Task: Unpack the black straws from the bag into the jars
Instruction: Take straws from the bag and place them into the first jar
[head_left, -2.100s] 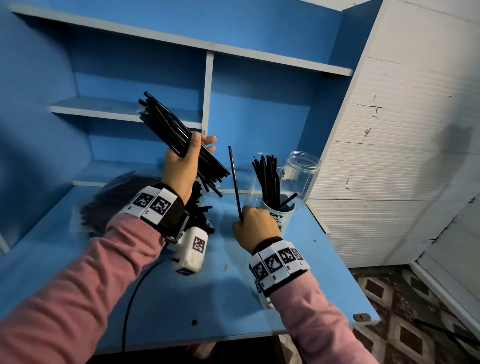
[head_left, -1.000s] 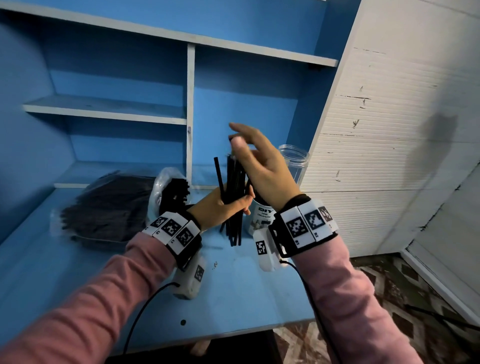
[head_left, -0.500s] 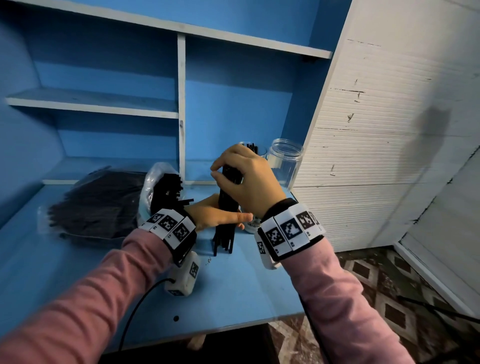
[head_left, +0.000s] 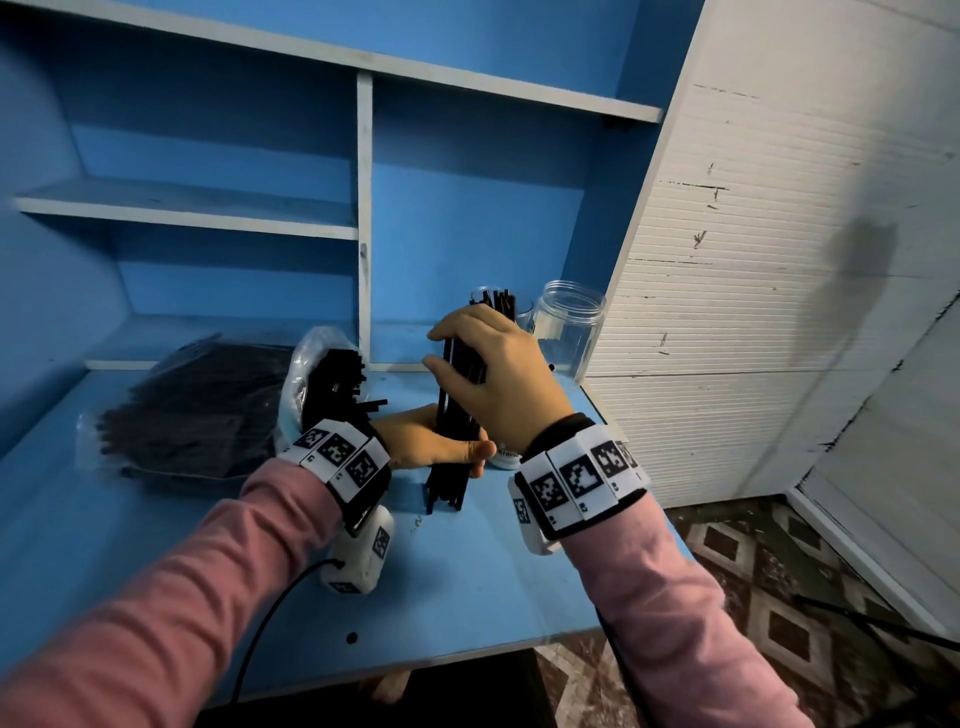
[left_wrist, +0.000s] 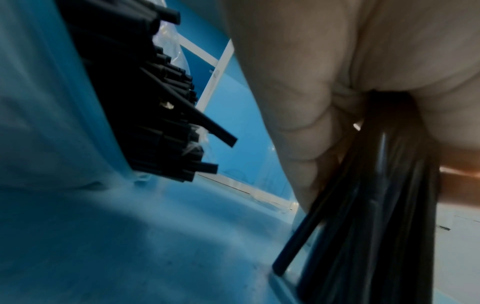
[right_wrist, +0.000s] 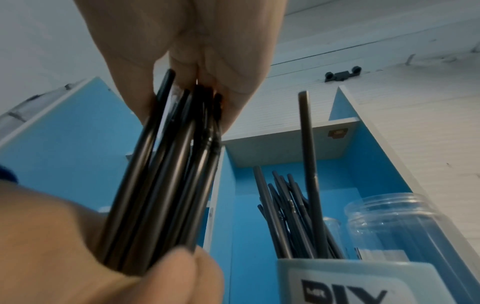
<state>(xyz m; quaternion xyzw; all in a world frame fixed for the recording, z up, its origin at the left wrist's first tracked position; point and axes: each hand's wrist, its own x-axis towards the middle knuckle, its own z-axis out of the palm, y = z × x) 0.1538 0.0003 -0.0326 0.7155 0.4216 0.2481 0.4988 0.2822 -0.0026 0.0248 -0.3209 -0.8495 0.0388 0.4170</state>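
I hold one bundle of black straws (head_left: 453, 426) upright over the blue desk (head_left: 156, 545), its lower ends resting on the desktop near the front right part; my left hand (head_left: 426, 441) wraps round the lower half, fingers and thumb curled about it; my right hand (head_left: 506, 374) pinches the upper half from above, fingertips (right_wrist: 233, 67) closed on the straw tops; the straws in the bundle are too packed to count, though more than ten show at the right wrist. Behind my right hand, toward the desk's back right corner, stand two jars that I can make out; the labelled jar (right_wrist: 363, 281), marked DIY, already holds a clutch of straws (right_wrist: 293, 216), about ten, one standing taller than the rest; the clear empty jar (head_left: 569, 325) stands just beside it at the right edge. To the left, one clear plastic bag (head_left: 306, 374) lies with its mouth open toward my left wrist, straw ends poking out; a second, flat bag of straws (head_left: 182, 415) lies at the back left of the desk.
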